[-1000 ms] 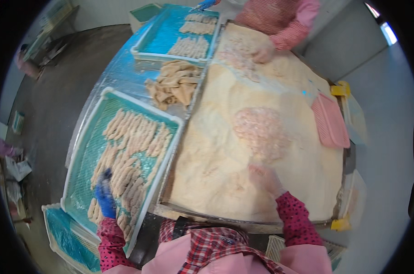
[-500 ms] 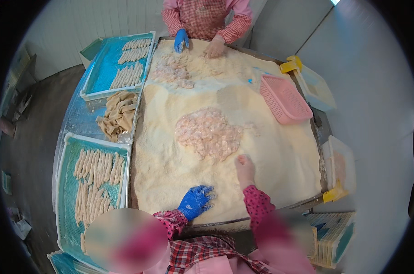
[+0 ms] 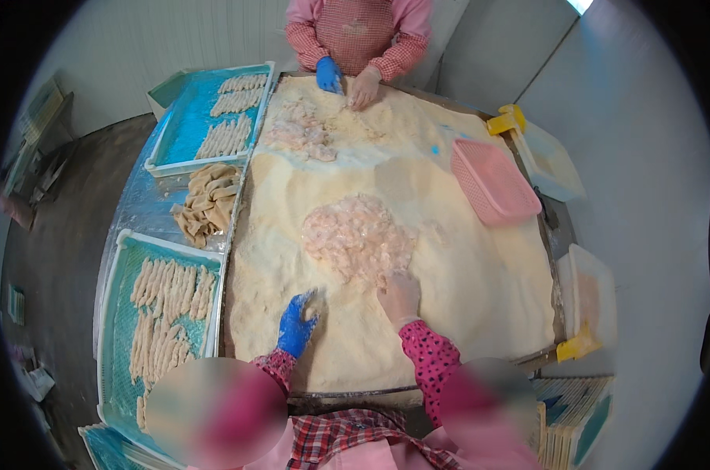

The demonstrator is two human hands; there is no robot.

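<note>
My left hand (image 3: 296, 326), in a blue glove dusted with crumbs, is held just over the breading on the near left, its fingers apart and nothing visible in them. My right hand (image 3: 400, 301), in a thin translucent glove, reaches the near edge of a pile of pale pink raw meat pieces (image 3: 359, 235). Its fingers are bent together at the meat, and what lies between them is hidden. The pile rests on a broad bed of pale yellow crumbs (image 3: 480, 305) that covers the worktop.
Left stand two teal trays (image 3: 113, 313) (image 3: 153, 160) with rows of coated strips, a crumpled beige cloth (image 3: 207, 202) between. A pink basket (image 3: 496, 184) sits right on the crumbs; clear bins (image 3: 586, 290) line that edge. Opposite, a co-worker's gloved hands (image 3: 364, 88) work beside more meat (image 3: 300, 133).
My right hand has moved forward and left to the meat's edge. My left hand has shifted left and forward, turning its fingers forward. The co-worker's hands have come closer together.
</note>
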